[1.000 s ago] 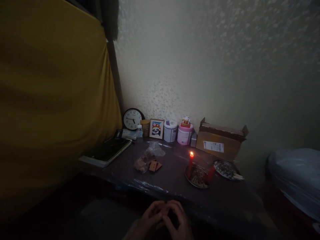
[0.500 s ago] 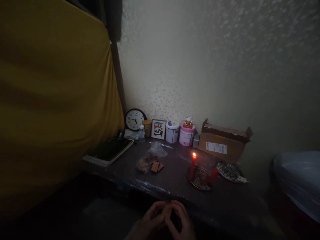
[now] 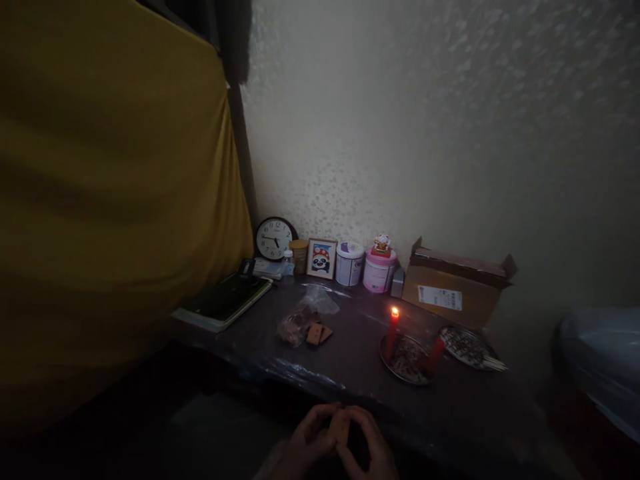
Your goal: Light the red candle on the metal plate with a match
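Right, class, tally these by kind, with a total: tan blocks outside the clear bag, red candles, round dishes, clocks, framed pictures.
Tan blocks: 3 (2 on the table, 1 between left hand and right hand)
Red candles: 2 (1 lit)
Round dishes: 2
Clocks: 1
Framed pictures: 1
Total: 9

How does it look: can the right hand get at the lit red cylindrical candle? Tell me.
Probably not directly: the right hand and left hand together hold a small brown rectangular block, though nothing visible stands between them and the candle.
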A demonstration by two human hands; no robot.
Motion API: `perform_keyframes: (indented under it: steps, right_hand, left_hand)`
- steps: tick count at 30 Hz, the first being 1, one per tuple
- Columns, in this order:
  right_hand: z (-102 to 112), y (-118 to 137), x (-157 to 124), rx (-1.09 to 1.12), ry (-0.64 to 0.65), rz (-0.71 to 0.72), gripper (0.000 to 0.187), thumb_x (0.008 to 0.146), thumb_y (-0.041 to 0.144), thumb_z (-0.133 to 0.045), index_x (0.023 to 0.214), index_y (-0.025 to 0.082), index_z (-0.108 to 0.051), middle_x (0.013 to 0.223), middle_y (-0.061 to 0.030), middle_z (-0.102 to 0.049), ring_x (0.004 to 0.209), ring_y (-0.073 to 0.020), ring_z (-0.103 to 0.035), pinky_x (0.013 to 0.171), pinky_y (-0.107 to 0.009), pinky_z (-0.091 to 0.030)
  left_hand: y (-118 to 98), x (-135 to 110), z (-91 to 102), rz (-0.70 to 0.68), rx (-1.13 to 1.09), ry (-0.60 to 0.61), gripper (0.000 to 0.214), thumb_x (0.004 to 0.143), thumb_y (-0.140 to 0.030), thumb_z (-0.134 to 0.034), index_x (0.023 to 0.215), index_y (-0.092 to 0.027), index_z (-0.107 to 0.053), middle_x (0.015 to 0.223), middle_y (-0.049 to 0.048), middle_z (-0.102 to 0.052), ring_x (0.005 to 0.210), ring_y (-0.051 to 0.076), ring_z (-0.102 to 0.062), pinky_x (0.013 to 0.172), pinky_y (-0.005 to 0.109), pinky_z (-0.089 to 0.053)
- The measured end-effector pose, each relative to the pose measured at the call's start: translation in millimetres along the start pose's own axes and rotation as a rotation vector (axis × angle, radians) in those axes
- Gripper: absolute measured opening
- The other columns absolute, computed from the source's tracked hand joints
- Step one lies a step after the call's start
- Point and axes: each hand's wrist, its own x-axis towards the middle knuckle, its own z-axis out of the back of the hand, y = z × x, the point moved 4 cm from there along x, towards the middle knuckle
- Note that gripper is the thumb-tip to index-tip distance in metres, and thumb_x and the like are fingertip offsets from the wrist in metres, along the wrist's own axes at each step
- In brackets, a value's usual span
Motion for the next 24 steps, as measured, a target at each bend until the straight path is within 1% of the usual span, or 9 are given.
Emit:
perform_keyframes:
  steps: [3,6,9,13,15,18,24]
  right_hand:
    - [1.0,0.3,1.2,0.027,0.009,-0.032,0.026,0.077,0.038,-0.061,0.1,0.025,-0.061,0.104,-0.0038,-0.065,0.096,-0.0192,-0.062,0.087,-0.025,-0.048]
    - [3.6,-1.6,2.1,0.07,0.032,-0.076,0.03,0.077,0.04,-0.061,0.102,0.025,-0.061,0.105,-0.0041,-0.066,0.099,-0.02,-0.062,0.088,-0.025,-0.048]
    - [4.8,-4.2,1.6,0.105,0.072,-0.111,0.034,0.076,0.04,-0.062,0.106,0.025,-0.061,0.108,-0.0045,-0.066,0.102,-0.0206,-0.061,0.09,-0.026,-0.048]
    - [4.8,-4.2,-0.8,0.122,0.041,-0.124,0.036,0.076,0.041,-0.06,0.107,0.024,-0.061,0.11,-0.0052,-0.066,0.104,-0.0209,-0.06,0.092,-0.027,-0.046]
    - [3.4,-2.5,-1.4,0.113,0.057,-0.123,0.035,0.076,0.041,-0.06,0.107,0.024,-0.062,0.111,-0.0051,-0.065,0.105,-0.021,-0.06,0.092,-0.027,-0.046]
    - [2.8,1.2,-0.9,0.106,0.091,-0.102,0.033,0.076,0.038,-0.059,0.106,0.025,-0.062,0.112,-0.005,-0.065,0.106,-0.0206,-0.059,0.092,-0.027,-0.046]
    - [2.8,7.2,0.6,0.077,0.125,-0.066,0.031,0.076,0.035,-0.059,0.105,0.025,-0.062,0.113,-0.0054,-0.064,0.106,-0.0201,-0.059,0.091,-0.026,-0.046]
  left_hand:
    - [6.4,2.3,3.5,-0.021,-0.141,0.034,0.035,0.07,-0.025,-0.066,0.105,-0.023,-0.062,0.114,0.0079,-0.06,0.109,0.027,-0.052,0.091,0.038,-0.039]
    - [13.0,5.0,10.4,-0.028,-0.258,0.059,0.032,0.08,-0.026,-0.054,0.111,-0.025,-0.058,0.12,0.0075,-0.057,0.11,0.024,-0.053,0.093,0.04,-0.038]
    - [17.4,5.2,12.7,0.033,-0.281,0.064,0.03,0.085,-0.026,-0.045,0.113,-0.023,-0.057,0.114,0.0083,-0.062,0.1,0.021,-0.059,0.091,0.039,-0.038]
    - [13.8,1.5,4.4,0.054,-0.257,0.094,0.031,0.088,-0.026,-0.039,0.111,-0.017,-0.058,0.104,0.0104,-0.065,0.095,0.021,-0.061,0.088,0.038,-0.039]
    - [10.0,-0.6,-0.7,0.058,-0.253,0.1,0.031,0.088,-0.027,-0.039,0.109,-0.016,-0.059,0.101,0.01,-0.065,0.094,0.022,-0.061,0.087,0.037,-0.039]
    - [4.0,-2.6,-7.1,0.073,-0.23,0.111,0.029,0.086,-0.028,-0.042,0.107,-0.018,-0.06,0.104,0.0091,-0.063,0.097,0.022,-0.06,0.088,0.037,-0.039]
    - [-7.1,-5.6,-13.8,0.047,-0.243,0.117,0.027,0.083,-0.032,-0.048,0.103,-0.019,-0.062,0.103,0.0085,-0.062,0.103,0.023,-0.056,0.092,0.039,-0.037]
